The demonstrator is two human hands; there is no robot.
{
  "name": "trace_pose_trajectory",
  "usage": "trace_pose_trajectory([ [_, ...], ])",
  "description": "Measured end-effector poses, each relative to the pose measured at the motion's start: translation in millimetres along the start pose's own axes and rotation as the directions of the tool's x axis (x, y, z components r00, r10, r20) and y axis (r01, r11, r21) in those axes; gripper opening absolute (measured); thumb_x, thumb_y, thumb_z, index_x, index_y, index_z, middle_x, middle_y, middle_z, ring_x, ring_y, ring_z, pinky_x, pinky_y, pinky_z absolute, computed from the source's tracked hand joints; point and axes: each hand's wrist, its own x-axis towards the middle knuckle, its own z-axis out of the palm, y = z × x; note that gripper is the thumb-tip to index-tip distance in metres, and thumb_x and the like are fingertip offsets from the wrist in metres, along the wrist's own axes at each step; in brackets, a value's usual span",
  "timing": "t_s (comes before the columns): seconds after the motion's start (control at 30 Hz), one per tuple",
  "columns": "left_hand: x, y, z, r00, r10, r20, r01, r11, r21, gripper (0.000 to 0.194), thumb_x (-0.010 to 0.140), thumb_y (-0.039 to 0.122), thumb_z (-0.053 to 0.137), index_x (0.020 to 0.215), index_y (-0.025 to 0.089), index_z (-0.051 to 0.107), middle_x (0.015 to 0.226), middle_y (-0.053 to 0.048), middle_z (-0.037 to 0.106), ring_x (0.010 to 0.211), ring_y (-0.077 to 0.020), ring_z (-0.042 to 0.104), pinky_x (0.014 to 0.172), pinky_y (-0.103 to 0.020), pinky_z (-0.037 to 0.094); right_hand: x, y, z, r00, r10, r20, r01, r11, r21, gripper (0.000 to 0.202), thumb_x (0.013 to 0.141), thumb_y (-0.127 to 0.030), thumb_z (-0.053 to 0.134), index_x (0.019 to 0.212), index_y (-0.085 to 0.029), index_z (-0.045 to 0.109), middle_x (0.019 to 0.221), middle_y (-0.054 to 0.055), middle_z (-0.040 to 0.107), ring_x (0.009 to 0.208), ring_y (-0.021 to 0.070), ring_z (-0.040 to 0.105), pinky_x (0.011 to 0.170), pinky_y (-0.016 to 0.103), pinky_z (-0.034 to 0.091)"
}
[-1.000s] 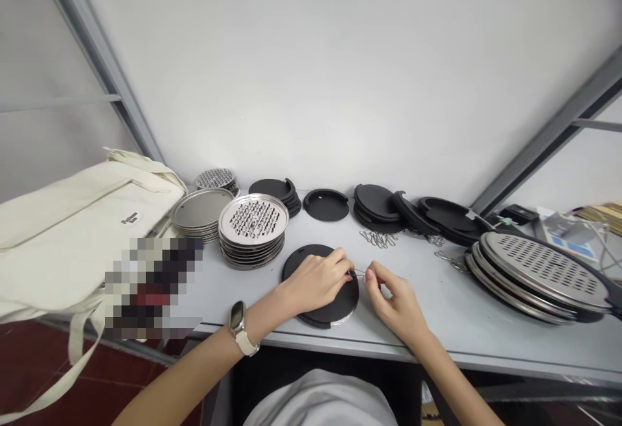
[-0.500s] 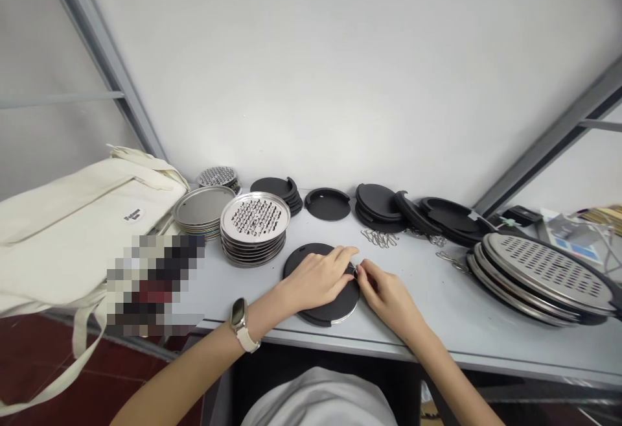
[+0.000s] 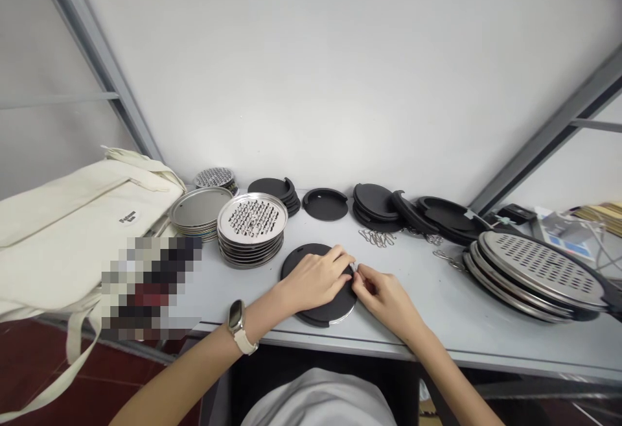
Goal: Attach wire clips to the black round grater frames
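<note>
A round black disc (image 3: 326, 312) with a silvery metal rim at its lower right lies on the table in front of me. My left hand (image 3: 318, 278) rests over it, thumb and fingers closed toward its right edge. At that edge sits a small bent-wire metal clip (image 3: 354, 267), mostly covered by fingertips. My right hand (image 3: 381, 291) pinches this clip from the right side. Behind the hands lies a pile of similar loose wire clips (image 3: 376, 238).
To the left stand a stack of round metal grater plates (image 3: 253, 218), plain metal discs (image 3: 201, 207) and a cream bag (image 3: 87, 218). Black round covers (image 3: 376, 201) line the wall. A stack of perforated metal discs with black parts (image 3: 544, 270) lies at right.
The view has shifted slightly. Both hands stay at the disc's right edge, with the right fingertips moved in a little closer around the wire clip.
</note>
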Motion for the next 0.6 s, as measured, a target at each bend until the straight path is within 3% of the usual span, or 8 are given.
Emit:
trace_pose_trajectory([
  [0.23,-0.4,-0.8,1.0,0.998,0.053,-0.033,-0.056,0.993,-0.104,0.031,0.097,0.024,0.037,0.127,0.023,0.046,0.123,-0.003,0.056,0.099,-0.0166,0.061,0.079,-0.028,0.051,-2.2,-1.9,-0.9,1.0,-0.028,0.007,0.028,1.0,0.007,0.028,0.088,-0.026,0.042,0.062,-0.021,0.034,0.052,-0.006,0.038,0.047,0.0091,0.035,0.049,0.022,0.027],
  [0.6,-0.3,-2.3,3.2,0.999,0.045,-0.024,-0.047,0.994,-0.094,0.033,0.097,0.024,0.036,0.127,0.021,0.049,0.121,-0.004,0.059,0.102,-0.0177,0.061,0.082,-0.028,0.05,-2.6,-4.3,-2.2,0.998,-0.046,-0.049,0.051,0.993,0.11,0.03,0.094,-0.033,0.039,0.067,-0.022,0.035,0.056,-0.006,0.036,0.051,0.0101,0.035,0.051,0.023,0.03],
])
